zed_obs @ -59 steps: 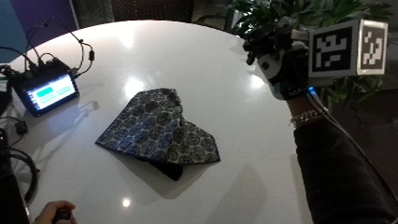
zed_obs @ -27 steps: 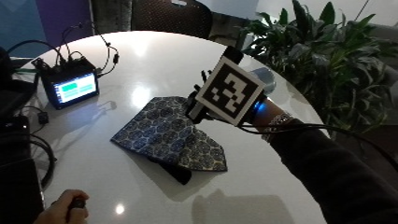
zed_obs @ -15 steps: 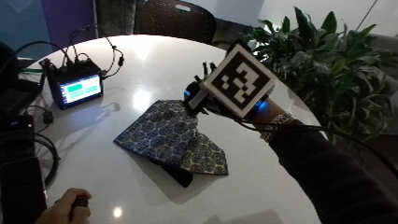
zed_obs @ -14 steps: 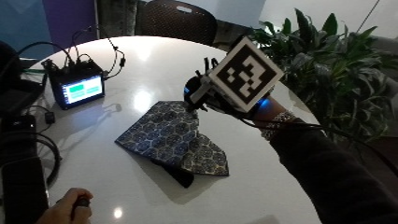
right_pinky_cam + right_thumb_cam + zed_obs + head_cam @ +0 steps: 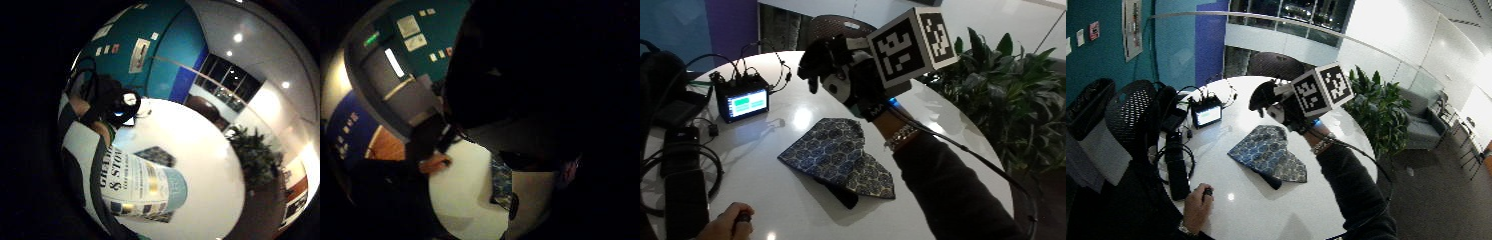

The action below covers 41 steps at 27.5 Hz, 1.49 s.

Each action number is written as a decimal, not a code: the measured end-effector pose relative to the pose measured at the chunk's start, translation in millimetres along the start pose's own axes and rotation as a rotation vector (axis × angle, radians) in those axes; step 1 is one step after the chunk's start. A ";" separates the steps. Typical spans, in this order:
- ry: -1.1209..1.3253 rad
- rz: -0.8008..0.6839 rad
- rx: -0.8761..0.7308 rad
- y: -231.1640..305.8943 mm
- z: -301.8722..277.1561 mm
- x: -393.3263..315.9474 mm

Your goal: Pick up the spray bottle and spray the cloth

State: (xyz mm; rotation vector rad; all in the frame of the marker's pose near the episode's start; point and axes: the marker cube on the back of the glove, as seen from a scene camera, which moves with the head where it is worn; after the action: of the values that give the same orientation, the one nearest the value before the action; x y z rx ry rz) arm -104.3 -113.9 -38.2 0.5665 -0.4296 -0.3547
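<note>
Spray bottle sits close against the gloved right hand, raised above the table; fingers curl round it. Patterned cloth lies folded below, nearer. Best to tilt the nozzle down at the cloth's middle before squeezing.

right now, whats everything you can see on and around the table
cloth: one, dark blue patterned, folded, lying mid-table
spray bottle: one, white with a printed label, close against the palm
monitor: one, small black box with a lit screen and cables, far side of the table
table: one, round, white
plant: one, green, beside the table
chair: one, dark, behind the table
right hand: gloved black, raised above the cloth, fingers curled
other hand: bare, at the near table edge, holding a small dark object
</note>
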 end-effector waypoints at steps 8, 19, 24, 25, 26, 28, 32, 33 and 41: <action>-0.400 0.177 -0.006 9.9 52.6 -36.2; -0.780 0.432 0.000 45.9 127.6 -44.7; -0.742 0.452 -0.019 59.4 146.0 -41.9; -0.731 0.449 -0.019 60.4 146.9 -42.4; -0.721 0.446 -0.018 60.9 147.4 -42.6; -0.705 0.441 -0.014 61.6 147.5 -41.8; -0.681 0.420 -0.001 65.2 142.5 -41.8; -0.671 0.408 0.006 66.8 140.3 -42.7; -0.626 0.350 0.082 70.3 123.8 -58.3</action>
State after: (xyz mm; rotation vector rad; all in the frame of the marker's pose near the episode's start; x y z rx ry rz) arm -199.3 -87.2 79.8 0.4393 -1.1347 -0.1702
